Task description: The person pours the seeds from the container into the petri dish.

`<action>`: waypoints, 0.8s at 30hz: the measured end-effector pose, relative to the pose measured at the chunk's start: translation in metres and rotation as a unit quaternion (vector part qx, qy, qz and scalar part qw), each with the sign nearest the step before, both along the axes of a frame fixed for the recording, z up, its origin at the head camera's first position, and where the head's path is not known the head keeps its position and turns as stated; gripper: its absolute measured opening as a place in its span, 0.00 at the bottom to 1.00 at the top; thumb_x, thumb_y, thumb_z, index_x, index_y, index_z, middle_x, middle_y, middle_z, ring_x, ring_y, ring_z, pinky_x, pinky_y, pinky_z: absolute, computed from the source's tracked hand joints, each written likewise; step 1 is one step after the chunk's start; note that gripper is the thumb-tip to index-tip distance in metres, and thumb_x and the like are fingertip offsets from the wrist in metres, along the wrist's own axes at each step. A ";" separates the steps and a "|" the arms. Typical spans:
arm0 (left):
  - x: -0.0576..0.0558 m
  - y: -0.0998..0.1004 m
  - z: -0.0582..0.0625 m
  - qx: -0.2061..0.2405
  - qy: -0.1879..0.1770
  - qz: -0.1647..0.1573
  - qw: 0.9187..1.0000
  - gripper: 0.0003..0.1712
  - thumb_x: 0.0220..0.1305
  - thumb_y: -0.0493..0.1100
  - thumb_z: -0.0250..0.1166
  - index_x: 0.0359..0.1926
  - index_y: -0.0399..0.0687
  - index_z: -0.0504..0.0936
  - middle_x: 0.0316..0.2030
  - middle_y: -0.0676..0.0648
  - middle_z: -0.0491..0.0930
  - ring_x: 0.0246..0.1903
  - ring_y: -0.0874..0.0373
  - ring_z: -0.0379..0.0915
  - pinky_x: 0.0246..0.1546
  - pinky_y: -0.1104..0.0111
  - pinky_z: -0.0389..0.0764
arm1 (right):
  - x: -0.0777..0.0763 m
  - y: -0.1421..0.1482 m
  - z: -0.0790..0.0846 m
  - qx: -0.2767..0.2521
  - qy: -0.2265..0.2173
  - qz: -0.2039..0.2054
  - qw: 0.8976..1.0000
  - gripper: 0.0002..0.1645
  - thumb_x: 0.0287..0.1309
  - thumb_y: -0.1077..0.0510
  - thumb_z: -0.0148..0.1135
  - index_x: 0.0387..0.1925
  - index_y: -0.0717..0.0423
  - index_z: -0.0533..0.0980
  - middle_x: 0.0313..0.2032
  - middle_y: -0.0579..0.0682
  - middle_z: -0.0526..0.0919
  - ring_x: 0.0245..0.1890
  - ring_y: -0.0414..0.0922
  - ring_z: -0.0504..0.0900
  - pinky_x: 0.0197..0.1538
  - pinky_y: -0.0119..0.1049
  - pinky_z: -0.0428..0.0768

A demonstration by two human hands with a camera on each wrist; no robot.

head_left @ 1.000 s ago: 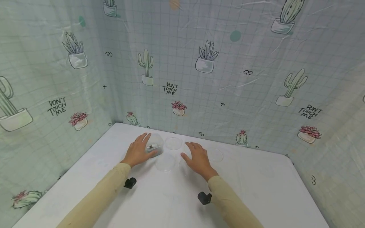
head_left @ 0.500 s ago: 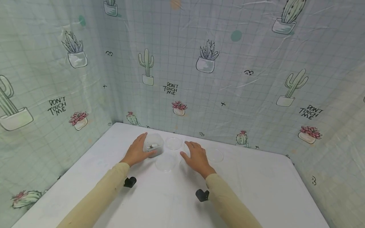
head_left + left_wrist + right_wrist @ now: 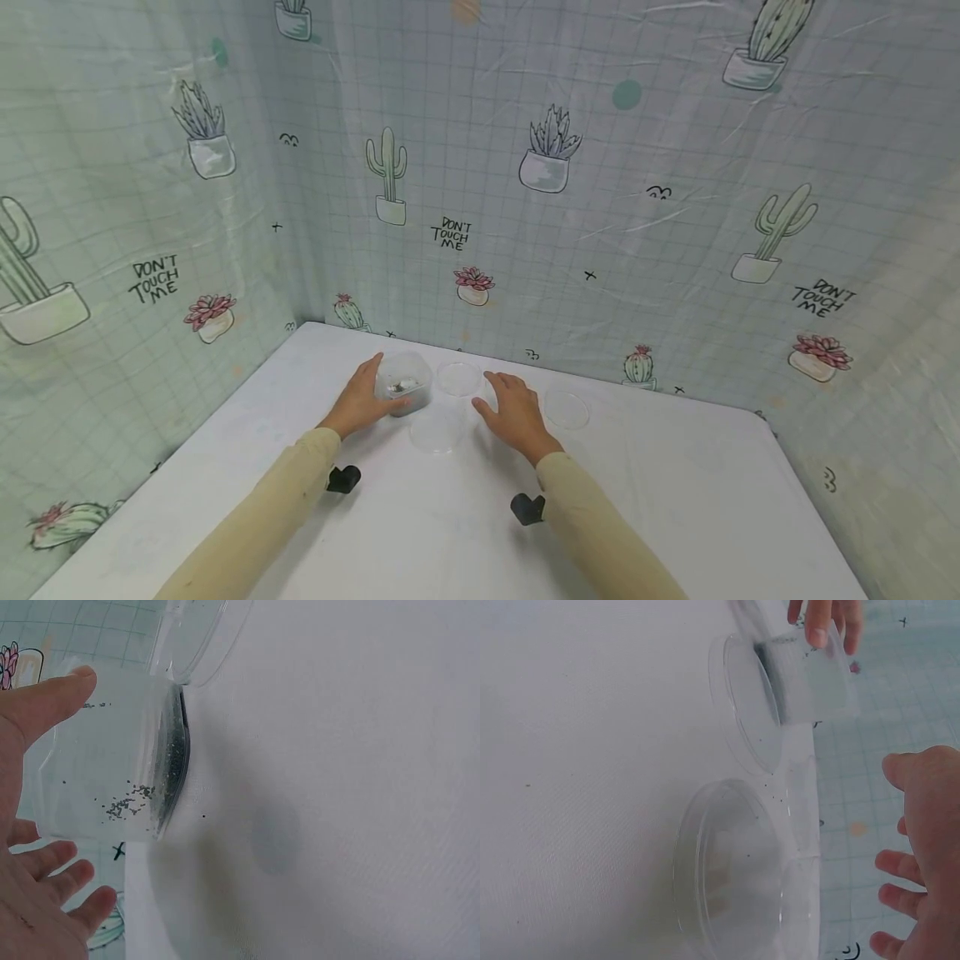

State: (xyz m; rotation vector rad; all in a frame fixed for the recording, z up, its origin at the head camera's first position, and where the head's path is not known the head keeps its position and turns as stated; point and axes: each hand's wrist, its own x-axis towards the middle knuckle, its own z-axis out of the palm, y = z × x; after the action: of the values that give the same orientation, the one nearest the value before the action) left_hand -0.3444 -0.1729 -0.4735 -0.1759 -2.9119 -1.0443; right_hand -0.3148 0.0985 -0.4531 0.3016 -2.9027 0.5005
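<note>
My left hand is around the left side of a clear plastic tub, thumb along its front and fingers loosely spread at its far side. Dark granules lie in the bottom of the tub, and a few cling to its wall in the left wrist view. Several clear round shallow dishes stand to the right: one nearest dish, one behind and one farther right. My right hand hovers among them, fingers apart and relaxed, holding nothing.
A white-covered table carries everything. A cactus-print curtain rises close behind the dishes and along both sides. A few tiny dark specks lie on the cloth near the dishes. Black wrist cameras hang beneath both sleeves.
My left hand's fingers have drawn back slightly to the left, showing more of the tub. My right hand has shifted slightly left. The dishes stay where they were.
</note>
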 end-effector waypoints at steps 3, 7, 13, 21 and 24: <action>-0.001 0.000 -0.001 0.008 -0.003 0.000 1.000 0.66 0.42 0.67 0.68 0.71 0.43 0.41 0.68 0.34 0.48 0.66 0.37 0.49 0.63 0.44 0.57 | -0.002 -0.001 0.000 0.000 -0.004 0.002 1.000 0.35 0.59 0.36 0.50 0.64 0.46 0.62 0.62 0.51 0.68 0.65 0.49 0.62 0.64 0.53 0.62; -0.003 0.000 -0.003 0.016 -0.005 0.000 1.000 0.65 0.42 0.64 0.69 0.70 0.42 0.41 0.67 0.34 0.50 0.65 0.37 0.50 0.63 0.43 0.57 | -0.005 -0.002 -0.002 0.000 -0.007 0.003 1.000 0.35 0.59 0.37 0.50 0.64 0.46 0.62 0.62 0.51 0.67 0.65 0.49 0.62 0.65 0.52 0.62; -0.007 0.001 -0.006 0.036 -0.016 0.006 0.999 0.64 0.43 0.62 0.70 0.70 0.43 0.42 0.67 0.34 0.51 0.65 0.38 0.50 0.64 0.45 0.56 | -0.009 -0.004 -0.005 -0.007 -0.008 0.006 1.000 0.35 0.59 0.38 0.50 0.64 0.47 0.62 0.62 0.52 0.68 0.65 0.50 0.62 0.65 0.52 0.62; -0.010 0.001 -0.011 0.051 -0.020 0.011 0.998 0.64 0.42 0.61 0.71 0.70 0.43 0.42 0.67 0.34 0.52 0.64 0.38 0.55 0.62 0.47 0.62 | -0.016 -0.004 -0.011 -0.007 -0.018 -0.005 1.000 0.34 0.59 0.38 0.50 0.64 0.47 0.62 0.62 0.52 0.68 0.65 0.50 0.62 0.65 0.53 0.60; -0.011 0.001 -0.012 0.054 -0.023 0.012 0.998 0.65 0.42 0.61 0.71 0.70 0.43 0.41 0.67 0.34 0.52 0.64 0.38 0.54 0.62 0.47 0.61 | -0.020 -0.004 -0.013 -0.005 -0.022 -0.009 1.000 0.35 0.59 0.37 0.50 0.64 0.46 0.62 0.62 0.52 0.67 0.65 0.50 0.61 0.65 0.53 0.60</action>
State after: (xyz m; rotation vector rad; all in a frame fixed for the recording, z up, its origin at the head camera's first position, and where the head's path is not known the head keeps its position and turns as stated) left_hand -0.3557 -0.1715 -0.4853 -0.1147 -2.8804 -1.2147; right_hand -0.3346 0.0948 -0.4664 0.2668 -2.9414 0.5237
